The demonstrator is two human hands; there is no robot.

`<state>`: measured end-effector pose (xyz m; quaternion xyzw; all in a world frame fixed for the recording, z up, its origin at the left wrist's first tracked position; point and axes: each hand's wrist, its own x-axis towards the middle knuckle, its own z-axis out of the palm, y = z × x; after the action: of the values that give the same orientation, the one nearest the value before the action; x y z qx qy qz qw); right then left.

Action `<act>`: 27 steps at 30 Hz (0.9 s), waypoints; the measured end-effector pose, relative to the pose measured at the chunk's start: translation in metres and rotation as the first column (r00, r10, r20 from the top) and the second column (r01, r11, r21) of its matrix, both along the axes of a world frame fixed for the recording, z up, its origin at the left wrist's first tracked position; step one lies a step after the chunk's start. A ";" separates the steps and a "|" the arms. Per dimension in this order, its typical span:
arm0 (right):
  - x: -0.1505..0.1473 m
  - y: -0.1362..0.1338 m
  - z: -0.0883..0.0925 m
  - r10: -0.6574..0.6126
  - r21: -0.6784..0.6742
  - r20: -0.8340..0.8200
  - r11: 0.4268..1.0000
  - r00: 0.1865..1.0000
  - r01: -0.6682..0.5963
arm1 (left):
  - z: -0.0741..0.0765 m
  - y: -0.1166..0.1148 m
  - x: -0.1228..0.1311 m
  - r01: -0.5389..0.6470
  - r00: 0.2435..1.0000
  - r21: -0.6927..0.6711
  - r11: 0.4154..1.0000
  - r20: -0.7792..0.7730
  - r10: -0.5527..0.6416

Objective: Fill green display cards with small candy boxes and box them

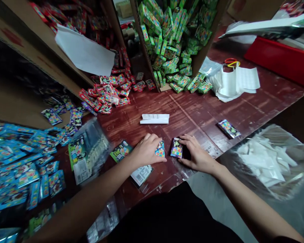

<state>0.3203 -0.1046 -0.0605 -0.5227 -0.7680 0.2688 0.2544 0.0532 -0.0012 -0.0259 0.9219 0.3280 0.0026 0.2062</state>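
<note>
My left hand [147, 150] is curled around a small blue printed box [160, 149] on the table, covering its left part. To the right of it, my right hand [197, 154] grips a small purple printed box [176, 149] at its right side, between the thumb and fingers. A narrow gap of table separates the two boxes. Under and beside my left forearm lies a green-and-black printed plastic pouch [121, 150] with a barcode label. Beyond my hands is a rolled white paper strip [155, 118].
Cartons at the back spill red packets [108, 91] and green packets [184, 81]. Blue packets [22, 162] and a stack of pouches [87, 152] lie left. On the right are a dark box [229, 129], label sheets [227, 81], scissors [231, 62] and a bag of white scraps [265, 158].
</note>
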 end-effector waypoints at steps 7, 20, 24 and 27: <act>0.004 0.020 0.003 0.180 -0.074 0.050 0.982 0.982 -0.176 | 0.002 -0.005 0.007 0.024 0.999 0.000 1.000 -0.037 -0.024; 0.003 0.092 0.042 0.379 -0.131 0.146 0.923 0.914 -0.362 | -0.009 -0.015 0.008 -0.196 0.980 0.007 0.981 0.041 0.195; 0.010 0.191 0.079 0.110 0.099 0.326 0.984 0.939 -0.149 | 0.013 0.058 -0.022 -0.246 0.969 0.173 0.954 0.068 0.237; 0.012 0.272 0.082 -0.281 0.182 0.589 0.960 0.758 0.214 | 0.025 0.142 -0.047 -0.284 0.946 0.412 0.865 -0.025 0.323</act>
<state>0.3327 0.1670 0.0212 -0.6641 -0.7457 0.0100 0.0537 0.0067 0.1408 -0.0014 0.8804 0.4705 0.0599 -0.0068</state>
